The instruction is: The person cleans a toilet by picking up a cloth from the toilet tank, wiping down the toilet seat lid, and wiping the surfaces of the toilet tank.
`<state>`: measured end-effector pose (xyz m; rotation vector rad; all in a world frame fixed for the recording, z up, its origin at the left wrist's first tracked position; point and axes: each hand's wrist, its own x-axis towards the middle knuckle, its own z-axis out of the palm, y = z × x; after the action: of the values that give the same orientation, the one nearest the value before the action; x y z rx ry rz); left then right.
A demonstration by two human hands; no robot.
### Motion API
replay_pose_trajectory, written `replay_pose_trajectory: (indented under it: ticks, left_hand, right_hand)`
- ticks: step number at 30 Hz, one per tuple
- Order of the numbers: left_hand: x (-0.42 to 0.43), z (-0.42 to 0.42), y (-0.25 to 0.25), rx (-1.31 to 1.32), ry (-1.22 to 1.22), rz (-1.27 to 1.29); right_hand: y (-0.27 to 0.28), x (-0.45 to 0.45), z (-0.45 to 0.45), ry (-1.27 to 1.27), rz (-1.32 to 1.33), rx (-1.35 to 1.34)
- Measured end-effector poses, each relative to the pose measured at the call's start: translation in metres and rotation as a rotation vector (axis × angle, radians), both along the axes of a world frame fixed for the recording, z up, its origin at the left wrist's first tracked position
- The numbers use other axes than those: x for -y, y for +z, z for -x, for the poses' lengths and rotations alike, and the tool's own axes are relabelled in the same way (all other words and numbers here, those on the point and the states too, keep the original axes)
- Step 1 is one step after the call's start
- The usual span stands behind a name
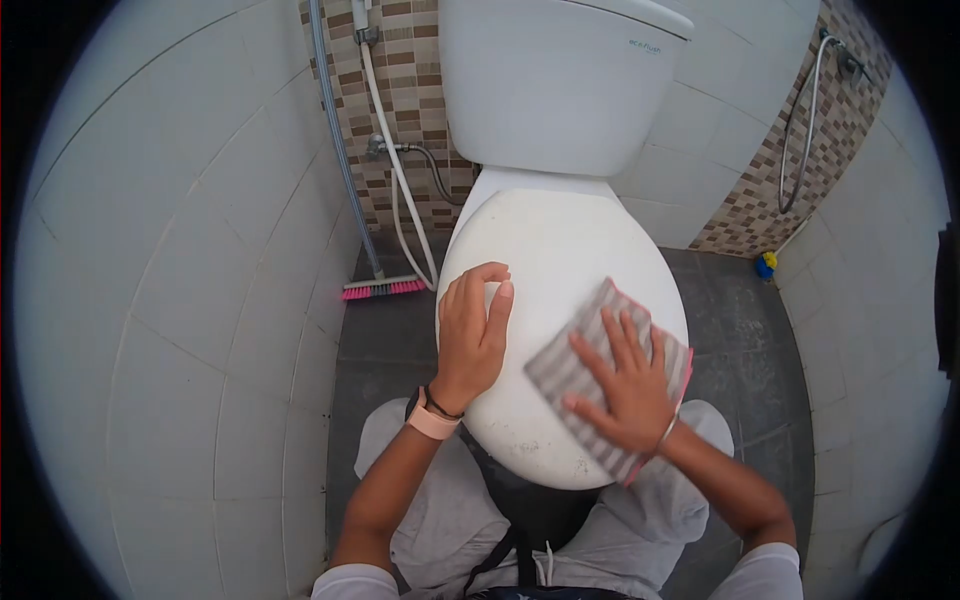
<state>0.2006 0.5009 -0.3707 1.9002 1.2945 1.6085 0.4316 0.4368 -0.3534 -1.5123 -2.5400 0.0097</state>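
a white toilet lid [560, 240] is down over the toilet [540, 181], hiding whatever is inside; dark marks [522, 447] speckle its front end. on the lid's right part lies a grey-striped cloth [562, 362] with a pinkish-red edge, under the person's right hand [628, 395], its grip spread flat on the fabric rather than clenched. the left hand [472, 325] is at the lid's left edge, its grip loosely curled, not closed; whether it touches is hard to tell. behind stands the cistern [560, 90], its contents also out of sight.
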Motion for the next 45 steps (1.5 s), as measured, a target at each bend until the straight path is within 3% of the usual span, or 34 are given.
replay_pose_trajectory:
  ticks: [5, 10, 17, 23, 29, 39, 45]
  left_hand:
    - [0.000, -0.001, 0.004, -0.001, -0.001, 0.035]
    - [0.000, 0.001, 0.003, -0.002, -0.021, 0.089]
    - [-0.003, -0.002, 0.000, -0.343, 0.073, -0.060]
    - [0.000, -0.001, -0.002, -0.458, 0.090, 0.005]
    - [-0.001, -0.002, -0.002, -0.410, 0.088, -0.015]
    - [0.002, -0.004, 0.001, -0.430, 0.107, 0.049]
    - [0.003, -0.006, 0.003, -0.418, 0.110, 0.078]
  right_hand:
    - [0.005, -0.001, 0.023, 0.061, 0.009, 0.050]
    - [0.001, -0.075, 0.052, 0.175, -0.050, -0.006]
    - [0.000, -0.204, 0.092, 0.190, -0.039, -0.021]
    - [0.006, -0.236, 0.082, 0.077, 0.020, -0.074]
    - [-0.003, -0.188, 0.047, 0.024, -0.049, -0.101]
    - [0.006, -0.034, -0.016, 0.101, -0.017, -0.052]
    - [0.006, -0.027, -0.012, 0.127, -0.022, 0.017]
